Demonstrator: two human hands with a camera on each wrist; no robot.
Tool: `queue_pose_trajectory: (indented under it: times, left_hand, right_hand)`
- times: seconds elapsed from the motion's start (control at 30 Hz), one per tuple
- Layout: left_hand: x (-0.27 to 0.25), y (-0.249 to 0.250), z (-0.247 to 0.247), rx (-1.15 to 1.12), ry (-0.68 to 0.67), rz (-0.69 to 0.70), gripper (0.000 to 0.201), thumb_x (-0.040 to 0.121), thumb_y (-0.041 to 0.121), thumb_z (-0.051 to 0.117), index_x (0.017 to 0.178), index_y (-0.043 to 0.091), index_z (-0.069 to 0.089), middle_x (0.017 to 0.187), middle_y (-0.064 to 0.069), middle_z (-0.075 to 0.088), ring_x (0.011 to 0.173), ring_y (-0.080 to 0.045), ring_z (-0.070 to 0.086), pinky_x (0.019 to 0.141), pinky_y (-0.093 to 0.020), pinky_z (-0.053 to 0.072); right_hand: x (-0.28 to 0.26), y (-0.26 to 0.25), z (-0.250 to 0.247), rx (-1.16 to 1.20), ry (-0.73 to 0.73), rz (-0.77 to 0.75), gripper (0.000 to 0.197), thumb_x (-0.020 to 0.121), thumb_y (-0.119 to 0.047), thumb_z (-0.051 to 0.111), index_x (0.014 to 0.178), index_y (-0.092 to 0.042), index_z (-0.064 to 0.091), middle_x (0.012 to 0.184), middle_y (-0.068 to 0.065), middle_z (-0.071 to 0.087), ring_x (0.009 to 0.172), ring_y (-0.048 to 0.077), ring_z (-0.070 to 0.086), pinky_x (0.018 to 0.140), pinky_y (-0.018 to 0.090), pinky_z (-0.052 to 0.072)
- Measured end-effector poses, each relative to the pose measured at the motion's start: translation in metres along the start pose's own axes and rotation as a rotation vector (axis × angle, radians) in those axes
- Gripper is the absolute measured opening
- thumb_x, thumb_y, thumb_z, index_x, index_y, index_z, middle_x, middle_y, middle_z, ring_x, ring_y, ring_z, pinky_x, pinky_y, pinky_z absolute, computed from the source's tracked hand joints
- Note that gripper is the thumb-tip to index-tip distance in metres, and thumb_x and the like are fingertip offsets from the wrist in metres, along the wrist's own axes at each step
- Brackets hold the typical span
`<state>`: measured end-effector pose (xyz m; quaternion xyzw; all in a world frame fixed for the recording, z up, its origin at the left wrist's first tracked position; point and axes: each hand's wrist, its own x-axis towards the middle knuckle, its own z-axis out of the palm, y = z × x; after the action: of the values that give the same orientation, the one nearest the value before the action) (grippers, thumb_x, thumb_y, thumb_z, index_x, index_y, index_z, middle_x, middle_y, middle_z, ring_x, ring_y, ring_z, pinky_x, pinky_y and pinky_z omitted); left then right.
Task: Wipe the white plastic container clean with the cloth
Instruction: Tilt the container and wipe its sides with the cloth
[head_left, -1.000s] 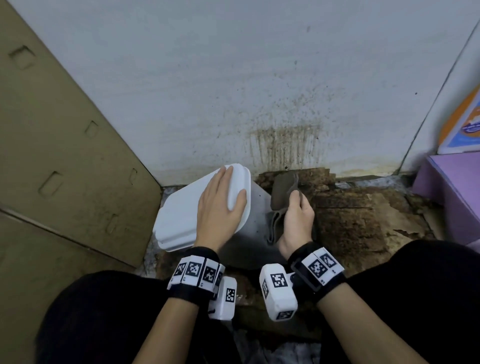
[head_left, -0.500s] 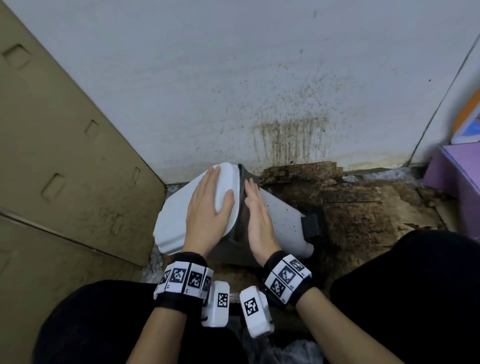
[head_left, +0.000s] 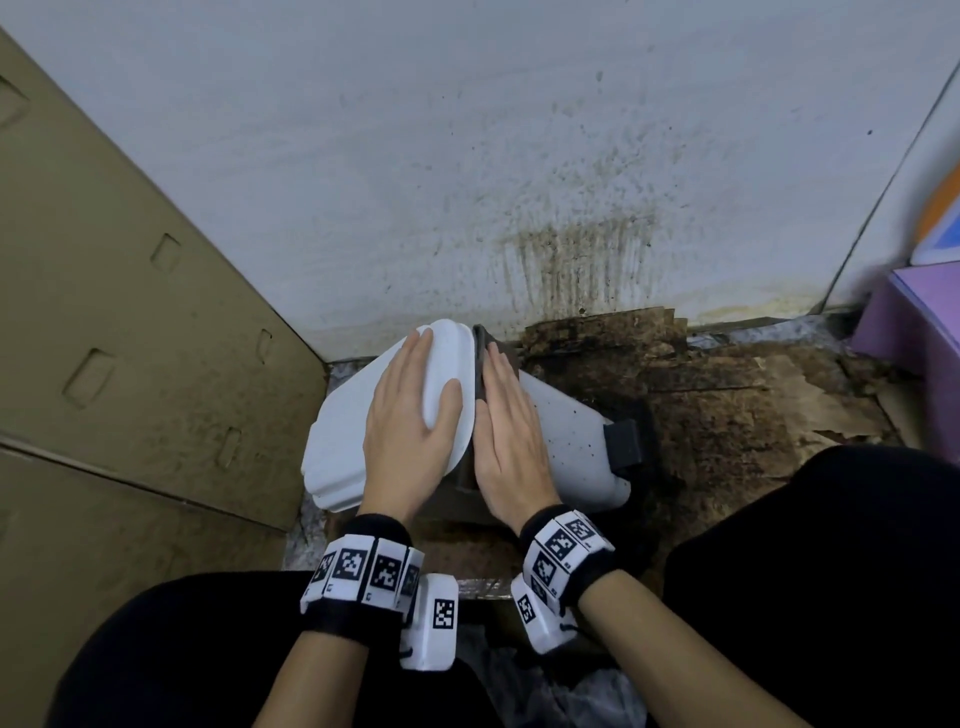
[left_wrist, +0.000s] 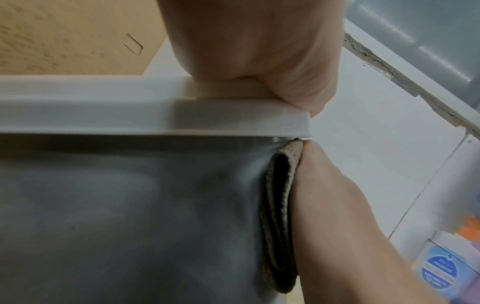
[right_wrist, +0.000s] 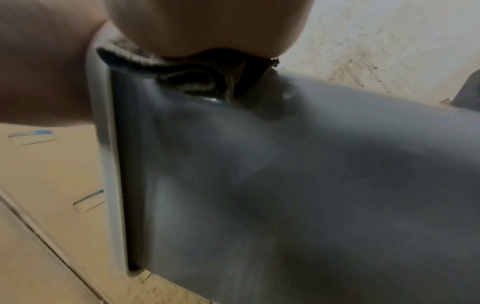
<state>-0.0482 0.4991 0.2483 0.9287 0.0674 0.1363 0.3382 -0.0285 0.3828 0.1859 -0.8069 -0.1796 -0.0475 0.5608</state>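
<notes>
The white plastic container (head_left: 566, 441) is lying tilted on its side on the stained floor (head_left: 727, 405), directly in front of the spattered wall (head_left: 467, 156), with its lid end (head_left: 363, 415) pointing toward the cardboard panel (head_left: 130, 312). The left hand (head_left: 410, 431) is resting flat on the lid end of the container, fingers straight and thumb spread toward the lid edge; it is bracing, not curling around anything. The right hand (head_left: 511, 436) is lying flat on the container body just beside the lid, fingers straight and together, pressing the cloth (head_left: 480, 358) against the plastic. The cloth is folded and dark, and only its edges are showing past the fingertips and the heel of the palm in the head view. In the left wrist view, the folded cloth (left_wrist: 279, 216) is sitting between the right hand (left_wrist: 337, 205) and the container wall (left_wrist: 130, 205). A black block (head_left: 623, 441), possibly a handle or cap, is projecting from the container end farthest from the lid.
</notes>
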Motion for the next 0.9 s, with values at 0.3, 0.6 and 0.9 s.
queue_pose_trajectory:
  times: [0.3, 0.6, 0.9]
  left_hand:
    - [0.004, -0.005, -0.005, -0.012, -0.003, -0.051, 0.054, 0.099, 0.053, 0.041, 0.152, 0.045, 0.042, 0.166, 0.021, 0.026, 0.152, 0.001, 0.021, 0.115, -0.024, 0.018]
    - [0.007, -0.007, -0.007, -0.028, 0.006, -0.075, 0.052, 0.098, 0.052, 0.041, 0.150, 0.048, 0.044, 0.166, 0.022, 0.028, 0.152, -0.002, 0.024, 0.113, -0.026, 0.019]
    - [0.007, -0.001, -0.004, 0.020, 0.007, -0.108, 0.064, 0.104, 0.047, 0.043, 0.163, 0.033, 0.023, 0.168, 0.013, 0.027, 0.153, -0.006, 0.022, 0.116, -0.024, 0.016]
  right_hand:
    - [-0.021, 0.078, -0.016, -0.036, 0.052, 0.137, 0.055, 0.108, -0.030, 0.022, 0.161, -0.017, 0.019, 0.169, -0.006, 0.015, 0.155, 0.005, 0.010, 0.127, 0.039, 0.016]
    - [-0.045, 0.115, -0.023, -0.035, 0.117, 0.420, 0.062, 0.100, -0.033, 0.021, 0.161, -0.020, 0.024, 0.168, -0.006, 0.016, 0.149, -0.004, 0.009, 0.124, 0.022, 0.006]
    - [-0.026, 0.084, -0.008, 0.152, 0.246, 0.564, 0.070, 0.090, -0.032, 0.023, 0.159, -0.017, 0.029, 0.167, -0.003, 0.023, 0.154, 0.010, 0.016, 0.127, 0.034, 0.009]
